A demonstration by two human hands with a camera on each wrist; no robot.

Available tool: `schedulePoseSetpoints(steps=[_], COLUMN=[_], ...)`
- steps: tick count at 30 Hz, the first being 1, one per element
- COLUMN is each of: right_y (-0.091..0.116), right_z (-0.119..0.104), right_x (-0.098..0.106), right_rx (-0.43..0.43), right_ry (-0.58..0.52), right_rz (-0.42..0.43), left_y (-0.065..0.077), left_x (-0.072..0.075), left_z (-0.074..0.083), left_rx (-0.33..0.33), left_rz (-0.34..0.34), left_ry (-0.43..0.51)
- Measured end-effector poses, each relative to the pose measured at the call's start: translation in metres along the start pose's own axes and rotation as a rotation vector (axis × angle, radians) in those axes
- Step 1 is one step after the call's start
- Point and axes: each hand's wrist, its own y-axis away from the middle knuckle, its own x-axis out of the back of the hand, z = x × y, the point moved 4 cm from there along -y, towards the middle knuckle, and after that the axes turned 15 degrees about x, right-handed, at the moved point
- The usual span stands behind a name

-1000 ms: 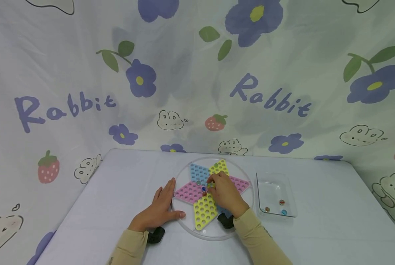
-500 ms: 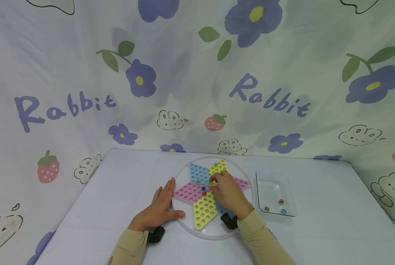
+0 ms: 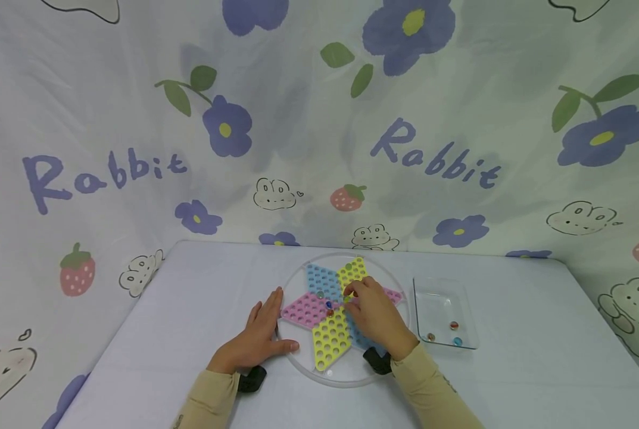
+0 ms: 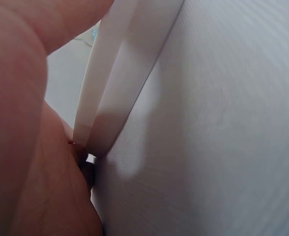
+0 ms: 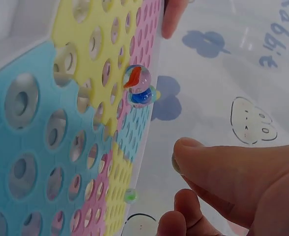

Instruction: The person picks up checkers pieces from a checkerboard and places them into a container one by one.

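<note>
A round Chinese checkers board [image 3: 331,342] with a yellow, pink and blue star of holes lies on the table. My right hand [image 3: 375,319] is above the star's middle, pinching a greenish marble [image 5: 176,163] between thumb and finger; most of that marble is hidden. Near the centre sit a red-swirled marble [image 5: 136,78] and a blue marble [image 5: 141,97]. A clear greenish marble [image 3: 320,295] is on the blue-pink border, and a green marble [image 5: 130,195] is in the far yellow point. My left hand [image 3: 257,339] rests at the board's left rim, fingers straight, thumb spread.
Right of the board stands a clear plastic tray [image 3: 442,289]. Inside it are an orange-red marble [image 3: 454,326], a brownish marble [image 3: 431,337] and a blue marble [image 3: 457,342]. Behind the white table [image 3: 528,333] hangs a printed curtain [image 3: 303,143].
My right hand has drawn slightly to the right across the board, uncovering more of the centre, still pinching. My left hand keeps its place at the rim.
</note>
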Motion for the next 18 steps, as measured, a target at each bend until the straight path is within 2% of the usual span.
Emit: schedulePoseSetpoints(steps=[6, 18], right_y=[0.005, 0.013], right_z=[0.002, 0.006], right_x=[0.007, 0.017], right_rx=[0.017, -0.049], right_ry=[0.016, 0.017], right_rz=[0.034, 0.024], left_y=[0.0, -0.002], left_x=[0.0, -0.001], left_z=[0.0, -0.003], left_rx=[0.0, 0.013], left_rz=[-0.001, -0.003], left_ry=[-0.002, -0.021])
